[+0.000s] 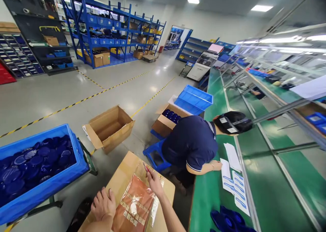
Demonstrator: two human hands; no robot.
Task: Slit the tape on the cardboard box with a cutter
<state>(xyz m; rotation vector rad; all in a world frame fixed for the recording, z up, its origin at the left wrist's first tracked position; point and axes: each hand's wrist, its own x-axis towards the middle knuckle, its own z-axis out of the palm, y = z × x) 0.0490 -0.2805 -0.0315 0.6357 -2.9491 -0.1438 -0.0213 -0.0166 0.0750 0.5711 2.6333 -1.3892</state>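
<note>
Left hand (104, 202) rests loosely on carton (122, 173), right hand (154, 182), apart from it, grips slim tool (146, 168), orange packet (133, 203) between them; judged step: tool work on carton top; next calls for steady bracing.

Head camera: worn on the head, faced forward and down, took in near work and far room in one wide view.
Bottom edge: looked down from close above on the left hand (104, 203), the right hand (153, 181) and the cardboard box (127, 167) beneath.
Left side: passed over the blue crate (51, 188), near and seen from above, then reached to the blue racks (88, 35), well apart.
Middle: looked down on the co-worker (189, 140) from above and from one side, farther off than the hands.
Right side: ran lengthwise along the green tabletop (203, 198) toward its distant end.
Top edge: rose to the ceiling lights (193, 1), far away.
</note>
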